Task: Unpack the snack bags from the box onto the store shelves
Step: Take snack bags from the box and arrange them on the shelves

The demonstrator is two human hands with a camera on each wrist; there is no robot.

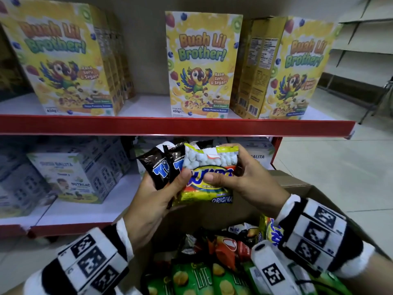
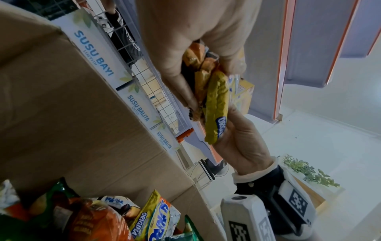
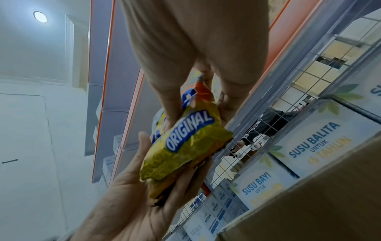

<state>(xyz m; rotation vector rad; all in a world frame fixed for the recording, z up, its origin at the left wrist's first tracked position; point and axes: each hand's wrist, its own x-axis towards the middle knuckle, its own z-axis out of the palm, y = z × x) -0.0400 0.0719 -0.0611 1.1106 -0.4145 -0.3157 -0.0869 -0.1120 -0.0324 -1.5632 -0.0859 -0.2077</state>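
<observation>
Above the open cardboard box (image 1: 297, 184) I hold a small stack of snack bags. My left hand (image 1: 161, 194) grips two dark bags (image 1: 163, 167) together with a yellow bag marked Original (image 1: 209, 184), its thumb lying on top. My right hand (image 1: 231, 175) pinches the yellow bag's right side, thumb in front. In the left wrist view the yellow bag (image 2: 217, 104) shows edge-on between both hands. In the right wrist view the yellow bag (image 3: 185, 143) rests in the left palm (image 3: 134, 203). More snack bags (image 1: 208, 262) fill the box below.
A red-edged shelf (image 1: 170, 125) carries yellow cereal boxes (image 1: 202, 64) with gaps between them. The lower shelf (image 1: 85, 209) holds pale milk-formula cartons (image 1: 70, 179) and bare white space in front. Tiled floor (image 1: 350, 167) lies to the right.
</observation>
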